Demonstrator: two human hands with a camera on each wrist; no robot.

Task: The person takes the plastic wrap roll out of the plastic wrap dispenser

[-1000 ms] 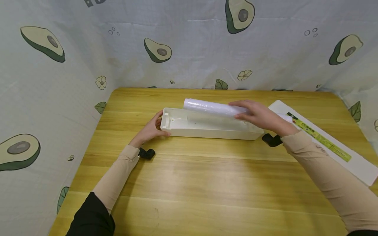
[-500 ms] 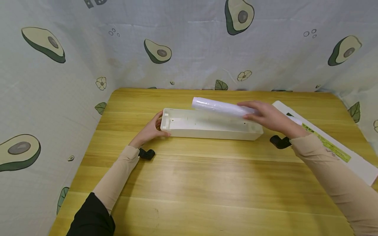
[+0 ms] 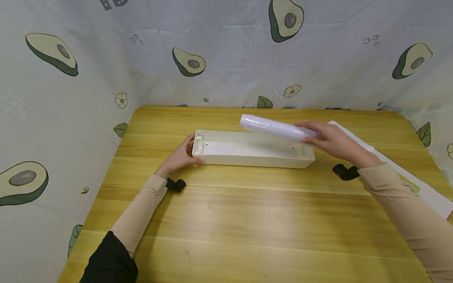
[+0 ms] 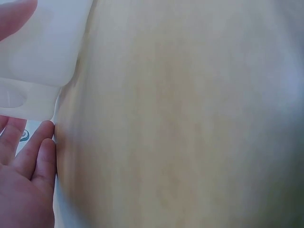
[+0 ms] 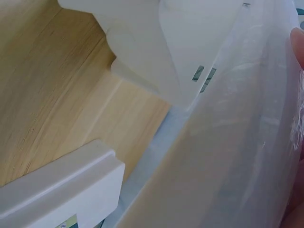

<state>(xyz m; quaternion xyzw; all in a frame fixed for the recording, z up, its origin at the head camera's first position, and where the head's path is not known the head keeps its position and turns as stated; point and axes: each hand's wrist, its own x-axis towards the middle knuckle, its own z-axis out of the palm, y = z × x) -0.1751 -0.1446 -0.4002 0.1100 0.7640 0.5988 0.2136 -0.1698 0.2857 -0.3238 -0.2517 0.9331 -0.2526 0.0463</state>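
In the head view a long white open-topped box (image 3: 255, 161) stands on the table, and its inside shows bare. My left hand (image 3: 178, 157) holds its left end, thumb at the front and fingers behind. The left wrist view shows fingers (image 4: 40, 156) at the box corner (image 4: 42, 47). My right hand (image 3: 332, 139) grips a shiny roll of cling film (image 3: 269, 126), tilted with its left end higher, above the back right part of the box. The palm hides part of the roll. Close up in the right wrist view, the roll (image 5: 228, 142) passes beside the box (image 5: 137, 42).
A long white lid (image 3: 433, 202) with a yellow-green label lies at an angle on the right of the wooden table (image 3: 226, 220), partly behind the right forearm. A pale cloth (image 3: 233, 70) with avocado prints hangs behind the table and at its sides.
The right hand has carried the cling film roll to the right, and its left end has risen slightly away from the box. The left hand and the box have stayed nearly still.
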